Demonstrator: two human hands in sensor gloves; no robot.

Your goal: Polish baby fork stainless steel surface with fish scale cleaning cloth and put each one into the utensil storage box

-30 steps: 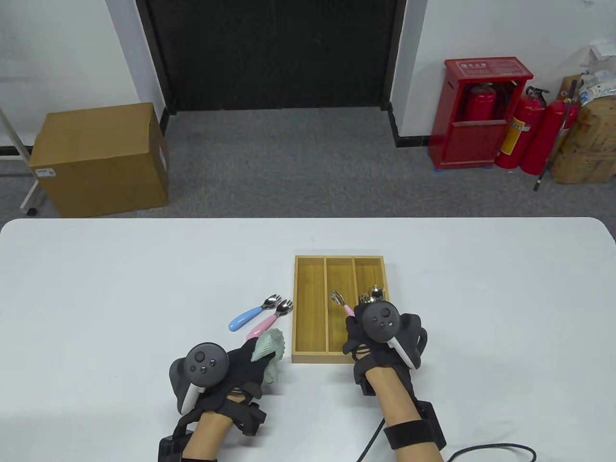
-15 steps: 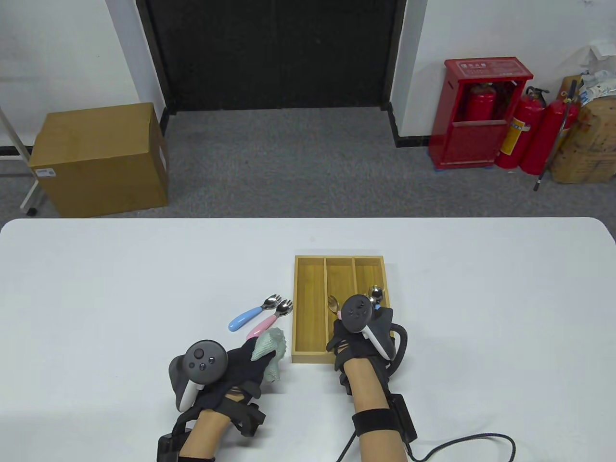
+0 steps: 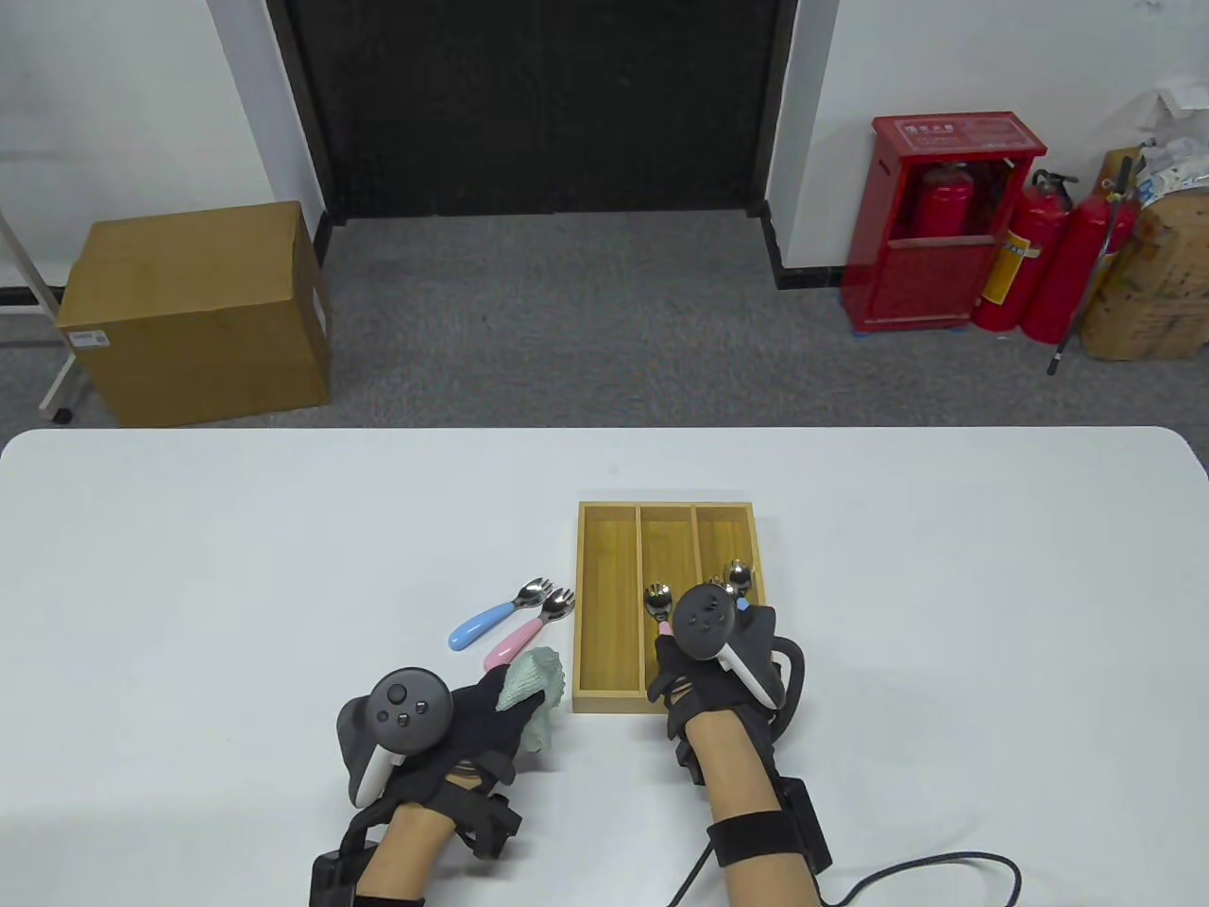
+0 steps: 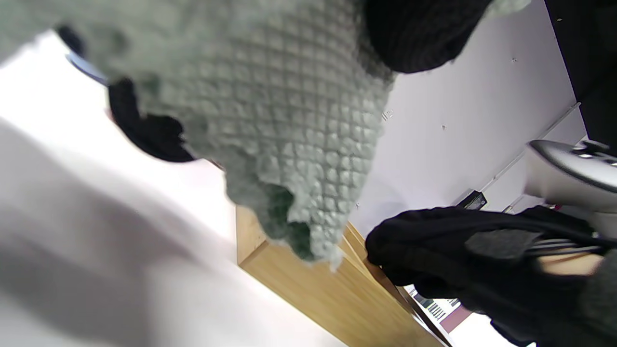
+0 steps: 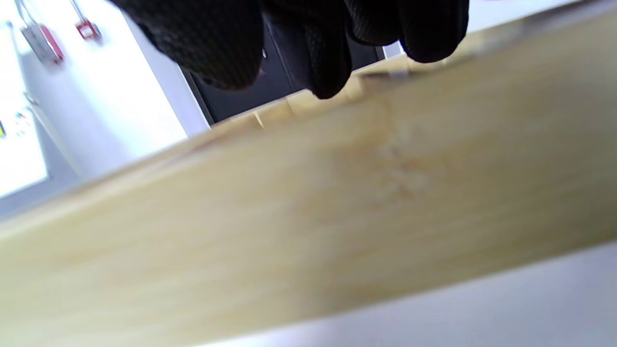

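A: What's hidden?

B: The right hand (image 3: pixel 704 675) sits over the near end of the three-slot bamboo utensil storage box (image 3: pixel 607 605), and its tracker covers the handles of the forks inside. Its gloved fingertips (image 5: pixel 328 72) hang curled above the box wall, but I cannot tell whether they grip anything.

A: And what is in the box?

B: A steel-headed baby fork with a pink handle (image 3: pixel 658 601) lies in the middle slot, and two more fork heads (image 3: pixel 735 576) show in the right slot. The left slot holds nothing I can see.

A: Which way do the forks point?

B: Tines away from the person, along the slots. On the white table (image 3: pixel 236 567), just left of the box, a blue-handled fork (image 3: pixel 491 617) and another pink-handled fork (image 3: pixel 524 631) lie side by side, tines toward the far right.

A: The left hand?

B: The left hand (image 3: pixel 463 727) pinches the pale green fish scale cleaning cloth (image 3: pixel 531 688) in curled fingers, near the box's corner.
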